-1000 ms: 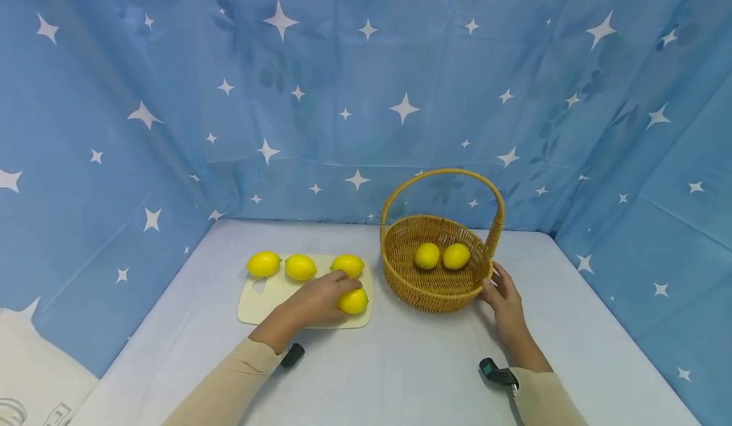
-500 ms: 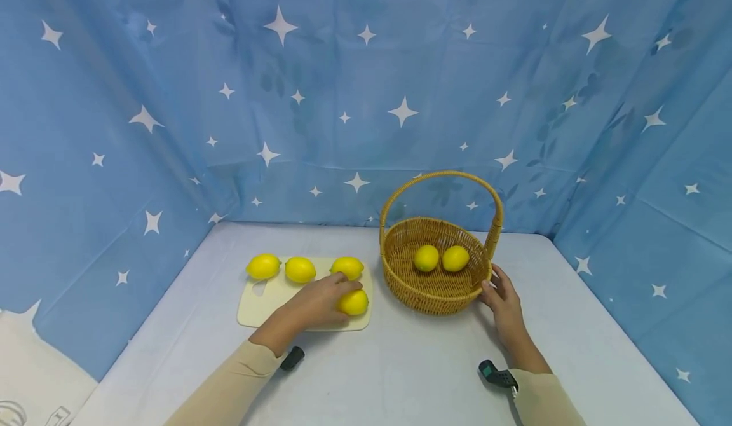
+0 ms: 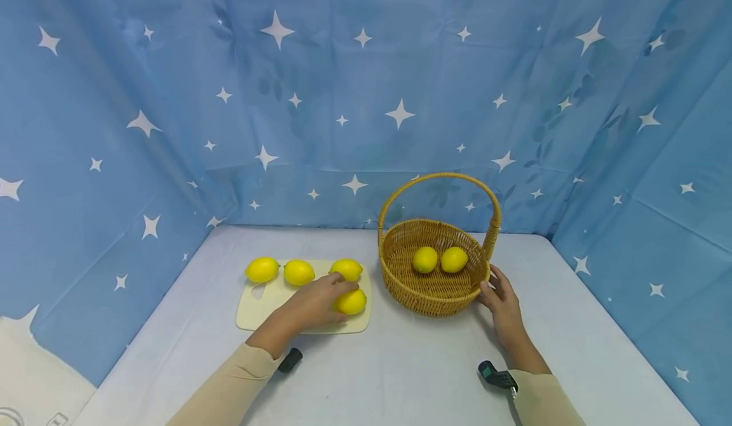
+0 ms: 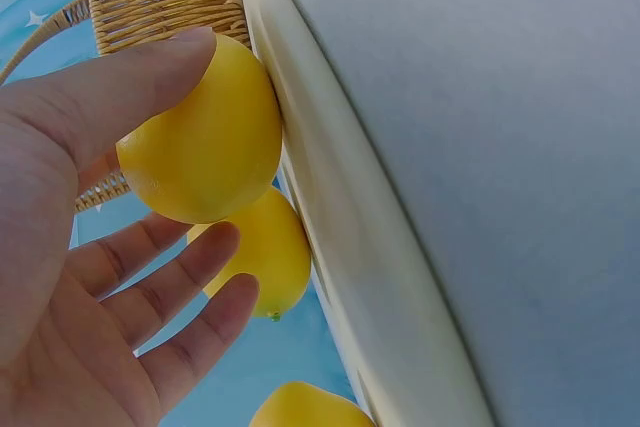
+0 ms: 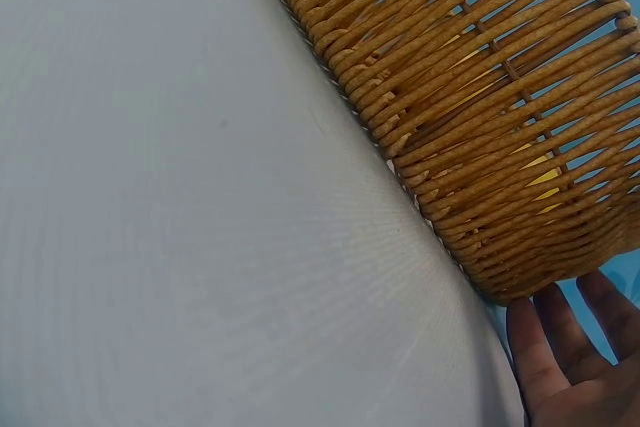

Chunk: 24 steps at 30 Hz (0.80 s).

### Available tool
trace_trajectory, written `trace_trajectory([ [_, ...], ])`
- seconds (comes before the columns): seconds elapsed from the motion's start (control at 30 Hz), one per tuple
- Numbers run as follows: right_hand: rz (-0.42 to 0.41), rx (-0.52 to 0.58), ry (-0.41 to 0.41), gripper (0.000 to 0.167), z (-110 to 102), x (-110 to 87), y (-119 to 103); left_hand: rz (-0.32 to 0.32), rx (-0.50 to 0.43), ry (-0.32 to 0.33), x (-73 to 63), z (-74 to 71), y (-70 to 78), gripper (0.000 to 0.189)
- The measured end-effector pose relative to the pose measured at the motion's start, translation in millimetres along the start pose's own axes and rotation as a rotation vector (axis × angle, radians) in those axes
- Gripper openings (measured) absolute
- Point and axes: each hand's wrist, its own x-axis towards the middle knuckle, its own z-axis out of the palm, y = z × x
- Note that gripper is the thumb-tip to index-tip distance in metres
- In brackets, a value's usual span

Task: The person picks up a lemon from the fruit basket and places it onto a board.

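Observation:
My left hand (image 3: 313,302) grips a lemon (image 3: 351,301) at the near right part of a cream cutting board (image 3: 269,308). In the left wrist view its thumb lies on that lemon (image 4: 215,137), the lower fingers spread beneath, and the index finger is mostly hidden. Three more lemons are along the board's far side: one lemon (image 3: 345,269) just beyond the hand, another lemon (image 3: 298,273), and a third lemon (image 3: 262,269) at the far left corner. My right hand (image 3: 504,308) touches the right side of a wicker basket (image 3: 429,304) with fairly straight fingers (image 5: 535,357).
Inside the basket sit two lemons, a left lemon (image 3: 425,259) and a right lemon (image 3: 454,259). The basket's tall handle (image 3: 440,175) arches over them. A white cloth covers the table (image 3: 400,375). Blue star-patterned curtains (image 3: 320,95) stand behind and at both sides.
The head view has shifted slightly, so everything sits a little lower in it. Both hands, the lemons and the basket keep their places relative to one another.

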Motion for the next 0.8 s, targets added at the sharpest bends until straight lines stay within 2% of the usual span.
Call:
trace_trajectory([
  [0.2, 0.001, -0.010, 0.013, 0.067, -3, 9.1, 23, 0.002, -0.013, 0.008, -1.1, -4.3, 2.6, 0.062],
  [0.4, 0.002, 0.016, 0.018, 0.067, 0, 8.5, 21, 0.033, -0.026, 0.033, -0.1, -12.4, 3.8, 0.060],
  [0.6, 0.022, 0.013, 0.027, 0.066, 0, 6.3, 20, 0.125, 0.008, 0.047, 11.4, -15.1, 10.3, 0.051],
  [0.8, 0.024, -0.005, 0.028, 0.066, -3, 6.9, 20, 0.236, -0.008, 0.077, 32.8, -17.0, 29.6, 0.041],
])
